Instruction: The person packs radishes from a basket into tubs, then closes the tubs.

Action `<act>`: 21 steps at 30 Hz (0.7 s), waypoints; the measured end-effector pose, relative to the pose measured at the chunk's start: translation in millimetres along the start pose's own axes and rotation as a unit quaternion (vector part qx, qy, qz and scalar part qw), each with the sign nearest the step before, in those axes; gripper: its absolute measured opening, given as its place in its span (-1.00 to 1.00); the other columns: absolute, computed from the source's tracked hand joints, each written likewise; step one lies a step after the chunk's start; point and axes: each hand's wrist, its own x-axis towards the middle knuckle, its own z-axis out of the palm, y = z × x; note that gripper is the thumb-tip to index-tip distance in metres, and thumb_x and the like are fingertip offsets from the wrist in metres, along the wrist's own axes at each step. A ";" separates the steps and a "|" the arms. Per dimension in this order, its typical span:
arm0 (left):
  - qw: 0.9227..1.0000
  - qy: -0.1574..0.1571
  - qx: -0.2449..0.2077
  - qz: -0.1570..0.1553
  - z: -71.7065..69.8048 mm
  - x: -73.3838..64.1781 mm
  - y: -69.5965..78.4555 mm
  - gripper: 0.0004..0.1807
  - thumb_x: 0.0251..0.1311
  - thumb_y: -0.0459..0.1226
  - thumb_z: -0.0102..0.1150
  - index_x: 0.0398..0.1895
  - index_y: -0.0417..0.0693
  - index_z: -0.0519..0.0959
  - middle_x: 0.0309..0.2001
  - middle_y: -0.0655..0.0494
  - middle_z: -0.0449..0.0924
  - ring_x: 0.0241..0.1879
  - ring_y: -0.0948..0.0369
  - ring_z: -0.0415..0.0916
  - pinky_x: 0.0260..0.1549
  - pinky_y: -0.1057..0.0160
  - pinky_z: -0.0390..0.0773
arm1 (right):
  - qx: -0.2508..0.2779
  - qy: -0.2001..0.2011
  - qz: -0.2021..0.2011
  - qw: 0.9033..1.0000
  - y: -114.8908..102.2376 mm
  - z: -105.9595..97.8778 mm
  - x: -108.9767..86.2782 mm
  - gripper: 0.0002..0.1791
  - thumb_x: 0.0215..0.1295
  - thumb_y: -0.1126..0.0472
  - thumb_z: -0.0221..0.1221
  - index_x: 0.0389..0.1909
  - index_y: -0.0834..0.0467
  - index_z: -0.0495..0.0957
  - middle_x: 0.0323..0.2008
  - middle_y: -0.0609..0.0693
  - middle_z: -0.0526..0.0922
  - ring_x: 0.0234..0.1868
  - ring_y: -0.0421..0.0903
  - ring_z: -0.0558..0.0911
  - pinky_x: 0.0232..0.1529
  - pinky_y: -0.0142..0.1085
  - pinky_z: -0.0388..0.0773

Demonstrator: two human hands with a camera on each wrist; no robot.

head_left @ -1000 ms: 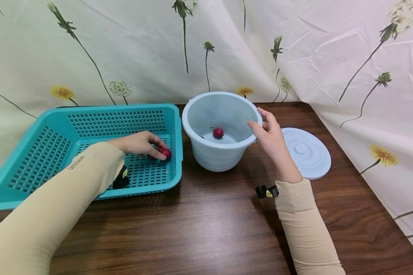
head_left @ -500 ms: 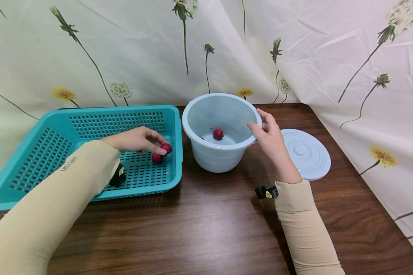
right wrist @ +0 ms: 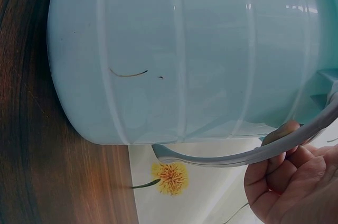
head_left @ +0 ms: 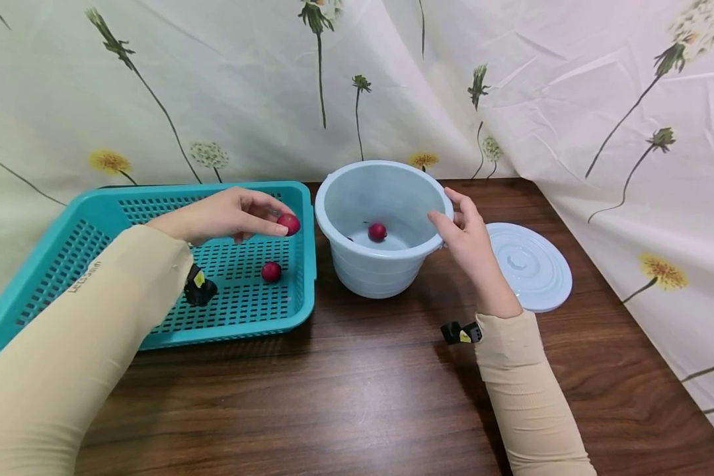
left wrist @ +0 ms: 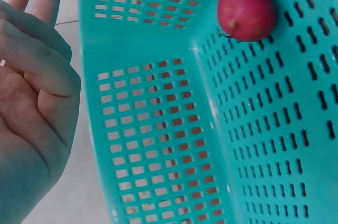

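Observation:
Above the right end of the teal perforated basket [head_left: 226,328], my left hand [head_left: 233,213] pinches a red radish [head_left: 288,225] between thumb and fingers. Another radish [head_left: 271,272] lies on the basket floor below; its thin root shows in the left wrist view. A light blue bucket [head_left: 371,274] stands upright right of the basket. Inside it sits one radish [head_left: 377,232], and a dark bit at the near wall is mostly hidden by the rim. My right hand [head_left: 470,241] holds the bucket's right rim, its fingers also at the hanging handle [right wrist: 227,159] in the right wrist view.
A light blue round lid [head_left: 529,264] lies on the dark wooden table [head_left: 345,390], right of the bucket and behind my right forearm. A white flowered cloth [head_left: 262,86] hangs along the back and right edges of the table.
My left hand has lifted one radish from the basket floor up to about rim height, uncovering the other radish beneath. The right hand and the bucket have stayed in place.

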 end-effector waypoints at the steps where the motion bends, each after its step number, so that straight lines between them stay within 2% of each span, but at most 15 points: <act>1: 1.000 0.001 0.000 0.002 -0.3 -1.2 1.7 -0.51 0.25 0.00 0.29 0.21 0.12 0.54 -0.06 0.02 0.60 -0.52 0.17 0.33 -0.48 0.22 0.45 | 0.000 0.000 0.000 1.000 -0.1 0.1 -0.1 -0.31 0.41 0.03 0.08 0.50 0.07 0.15 0.05 0.38 0.56 -0.31 -0.27 0.60 -0.29 -0.40 0.57; 7: 1.000 0.002 -0.011 0.010 1.9 -3.5 12.0 -0.53 0.26 -0.01 0.29 0.21 0.15 0.54 -0.09 0.03 0.60 -0.53 0.17 0.32 -0.47 0.22 0.46 | -0.004 0.001 -0.001 1.000 0.4 0.5 -0.2 -0.31 0.42 0.02 0.08 0.50 0.07 0.16 0.05 0.37 0.56 -0.30 -0.26 0.59 -0.29 -0.40 0.55; 15: 0.998 0.006 -0.036 0.042 6.2 -0.9 27.2 -0.57 0.26 -0.06 0.30 0.19 0.14 0.57 -0.18 0.09 0.64 -0.55 0.18 0.30 -0.53 0.27 0.42 | -0.003 0.003 -0.005 1.000 1.3 0.8 0.5 -0.32 0.41 0.03 0.08 0.50 0.08 0.16 0.04 0.37 0.57 -0.29 -0.20 0.62 -0.32 -0.43 0.54; 21: 0.997 0.008 -0.050 0.057 9.1 1.9 37.6 -0.57 0.26 -0.08 0.31 0.20 0.17 0.57 -0.18 0.02 0.65 -0.54 0.17 0.32 -0.52 0.25 0.44 | -0.004 0.003 -0.005 1.000 1.1 0.7 0.2 -0.32 0.42 0.04 0.08 0.50 0.08 0.16 0.04 0.38 0.56 -0.32 -0.26 0.59 -0.33 -0.44 0.54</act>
